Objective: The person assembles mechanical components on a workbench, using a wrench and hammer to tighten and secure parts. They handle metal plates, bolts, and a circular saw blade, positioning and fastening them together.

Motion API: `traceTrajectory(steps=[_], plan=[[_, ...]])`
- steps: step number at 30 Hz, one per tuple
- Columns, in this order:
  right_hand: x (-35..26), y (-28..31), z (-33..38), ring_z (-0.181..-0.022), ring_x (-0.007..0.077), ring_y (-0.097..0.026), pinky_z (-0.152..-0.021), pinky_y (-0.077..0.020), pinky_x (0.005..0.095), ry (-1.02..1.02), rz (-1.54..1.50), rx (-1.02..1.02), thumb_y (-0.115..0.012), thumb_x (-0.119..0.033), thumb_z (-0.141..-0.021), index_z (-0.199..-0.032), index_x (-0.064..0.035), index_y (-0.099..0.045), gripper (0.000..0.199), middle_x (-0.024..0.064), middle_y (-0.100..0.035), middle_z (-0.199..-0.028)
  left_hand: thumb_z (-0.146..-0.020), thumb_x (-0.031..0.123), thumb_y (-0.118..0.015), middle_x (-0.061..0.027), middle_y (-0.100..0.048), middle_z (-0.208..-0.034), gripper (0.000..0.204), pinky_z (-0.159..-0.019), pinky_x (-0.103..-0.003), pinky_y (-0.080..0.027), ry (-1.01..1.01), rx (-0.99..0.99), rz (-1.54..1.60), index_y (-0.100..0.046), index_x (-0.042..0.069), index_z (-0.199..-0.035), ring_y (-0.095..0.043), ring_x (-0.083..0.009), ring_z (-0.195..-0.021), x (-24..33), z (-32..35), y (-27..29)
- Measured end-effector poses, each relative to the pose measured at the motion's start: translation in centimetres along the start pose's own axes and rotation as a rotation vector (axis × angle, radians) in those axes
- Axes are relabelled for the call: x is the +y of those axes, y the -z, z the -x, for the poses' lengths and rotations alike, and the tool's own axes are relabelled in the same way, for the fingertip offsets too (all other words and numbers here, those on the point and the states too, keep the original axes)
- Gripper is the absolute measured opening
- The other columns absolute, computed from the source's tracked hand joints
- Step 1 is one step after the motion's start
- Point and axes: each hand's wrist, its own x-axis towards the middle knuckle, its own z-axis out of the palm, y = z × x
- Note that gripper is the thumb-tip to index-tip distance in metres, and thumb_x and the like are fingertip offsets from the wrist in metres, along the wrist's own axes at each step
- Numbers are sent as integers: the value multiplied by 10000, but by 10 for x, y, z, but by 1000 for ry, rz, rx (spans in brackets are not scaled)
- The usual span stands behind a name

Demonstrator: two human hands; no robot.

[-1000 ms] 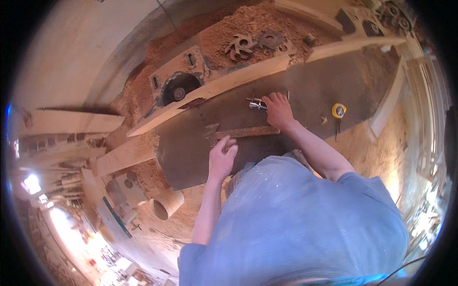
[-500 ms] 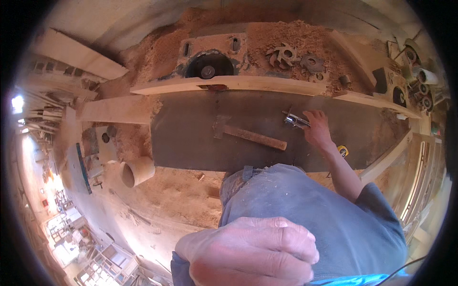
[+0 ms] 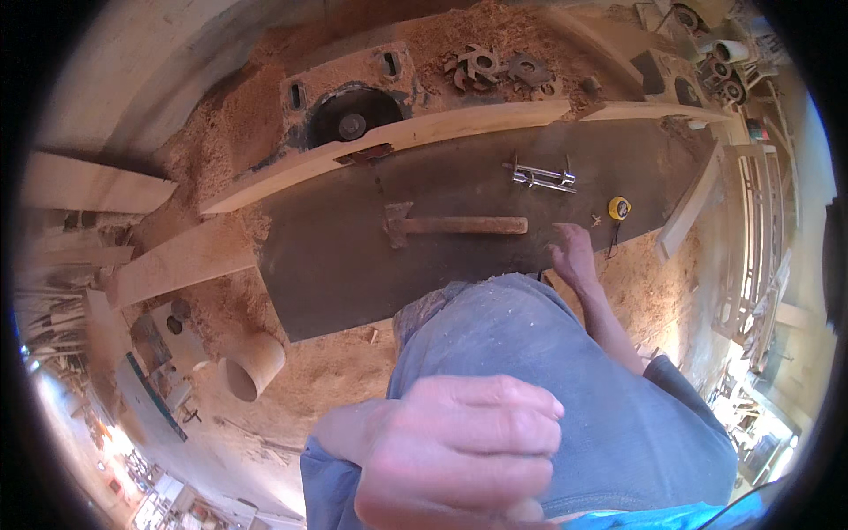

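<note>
My left hand (image 3: 459,446) is close up at the bottom with its fingers curled in; what they hold, if anything, is hidden. My right hand (image 3: 574,253) is over the near edge of the dark worktable (image 3: 327,256), its fingers apart and nothing in them. Just left of it, the wooden handle of a hammer (image 3: 459,225) points its way. Beyond it lies a shiny metal tool with two parallel rods (image 3: 543,178), which looks like a marking gauge. A yellow tape measure (image 3: 619,208) rests to the right.
Across the far side runs a long wooden fence board (image 3: 459,126), with a round cutter shaft (image 3: 352,126) behind it. Toothed cutter heads (image 3: 477,66) sit in sawdust. A pale cylinder (image 3: 253,364) stands left, and boards (image 3: 181,258) extend from the table.
My right hand has let go of the metal tool, which now lies on the table, and has drawn back toward me. The view has turned, while my left hand stays curled.
</note>
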Motion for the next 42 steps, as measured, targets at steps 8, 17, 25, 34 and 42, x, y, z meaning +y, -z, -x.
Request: traceTrajectory(steps=[8, 17, 25, 34, 42], plan=[[-93, 1, -42, -1251, 404, -578, -1094, -459, 481, 26, -124, 185, -714, -40, -811, -1265, -49, -675, 456, 206, -672, -1259, -902, -59, -551, -38, -655, -880, 174, -689, -227, -422, 608, 378, -654, -718, -13, -921, -559, -99, -765, -25, 64, 102], [-207, 25, -207, -1234, 397, -610, -1051, -492, 459, 150, -324, 231, -675, -99, -876, -1253, -5, -682, 389, 220, -678, -1262, -1004, 285, -636, -241, -689, -1306, 529, -1085, -438, -483, 877, 587, -1236, -603, -52, -1411, -667, -355, -1219, -170, 130, 328], [-254, -20, -325, -1256, 378, -632, -1052, -490, 469, -118, -206, -312, -737, -459, -893, -1347, 36, -623, 681, 246, -670, -1324, -1023, 527, -498, -262, -722, -1157, 568, -1000, -511, -489, 1457, 544, -1295, -747, 40, -1179, -666, -442, -1170, -223, 93, 367], [-243, -36, -323, -935, 360, -738, -859, -550, 466, -60, -292, -327, -794, -488, -821, -1125, -10, -714, 572, 196, -761, -930, -1040, 535, -451, -286, -727, -993, 633, -907, -544, -501, 1367, 623, -1408, -755, -20, -1014, -689, -480, -1006, -223, 126, 351], [-244, -32, -319, -828, 306, -740, -793, -546, 434, -111, -376, -329, -812, -416, -814, -1039, -6, -762, 471, 168, -761, -845, -1067, 483, -510, -252, -645, -725, 619, -741, -507, -485, 1369, 638, -1422, -715, -77, -903, -627, -384, -705, -214, 121, 341]])
